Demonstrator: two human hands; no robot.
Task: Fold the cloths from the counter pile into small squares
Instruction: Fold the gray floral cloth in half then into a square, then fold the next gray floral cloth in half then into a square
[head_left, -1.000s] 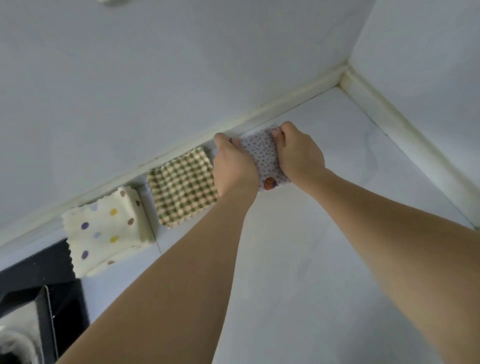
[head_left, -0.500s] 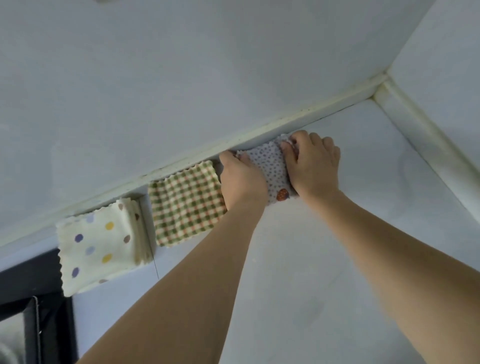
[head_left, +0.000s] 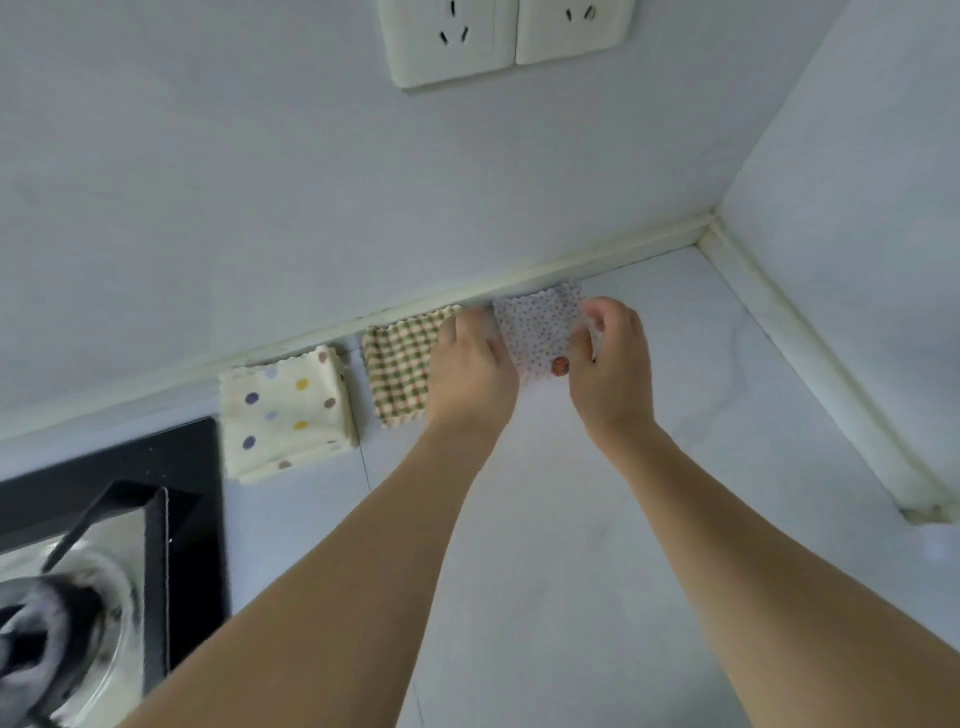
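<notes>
A small folded cloth (head_left: 540, 332), white with fine speckles and one red spot, lies on the counter against the back wall. My left hand (head_left: 472, 374) touches its left edge with blurred fingers and covers part of the green-checked folded cloth (head_left: 400, 364) beside it. My right hand (head_left: 613, 364) is at the speckled cloth's right edge, fingers curled and thumb near the red spot, and seems to pinch that edge. Further left lies a cream folded cloth (head_left: 285, 410) with coloured polka dots. All three cloths sit in a row along the wall.
A black stove top (head_left: 130, 467) with a metal pot and a grey rag (head_left: 47, 639) fills the lower left. Wall sockets (head_left: 498, 36) are above. The white counter (head_left: 571, 571) ends in a corner (head_left: 711, 228) at the right.
The view has pulled back and up, so the sockets and stove now show. Both hands have drawn back a little toward the speckled cloth's side edges. The cloth still lies by the wall.
</notes>
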